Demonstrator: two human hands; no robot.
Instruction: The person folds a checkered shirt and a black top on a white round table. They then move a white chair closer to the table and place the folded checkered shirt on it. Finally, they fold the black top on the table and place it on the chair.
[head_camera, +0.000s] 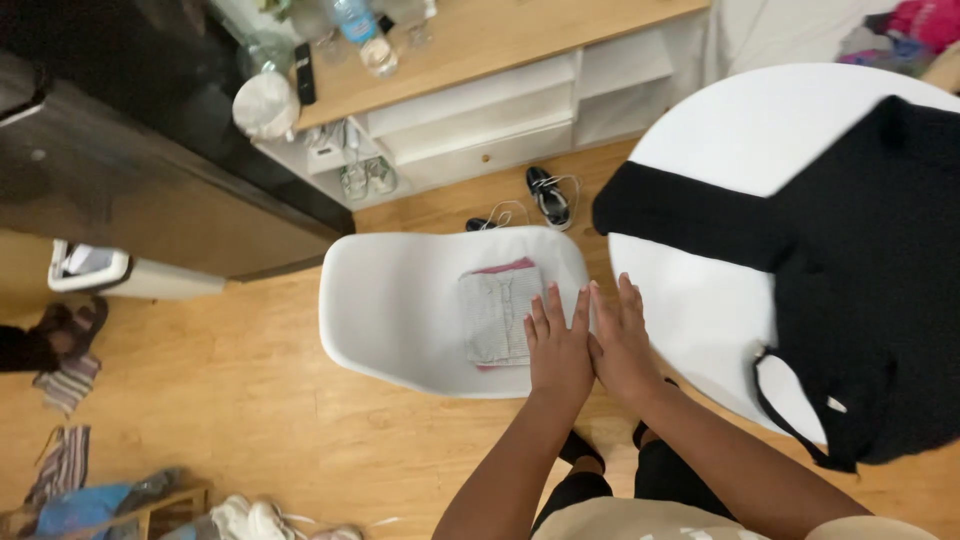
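My left hand (556, 342) and my right hand (620, 340) are held flat side by side, fingers stretched out and touching each other, holding nothing. They hover over the right edge of a white chair (400, 300). On the chair seat lies a folded grey striped garment (497, 314) on top of a folded pink one, just left of my left hand. A black long-sleeved garment (860, 270) is spread on the round white table (740, 140) to my right, one sleeve hanging over the table's left edge.
A low wooden-topped white shelf unit (500, 90) with bottles stands at the back, shoes (548, 196) on the floor before it. A dark cabinet (130, 170) is at left. Clothes and sandals lie scattered on the wooden floor at lower left.
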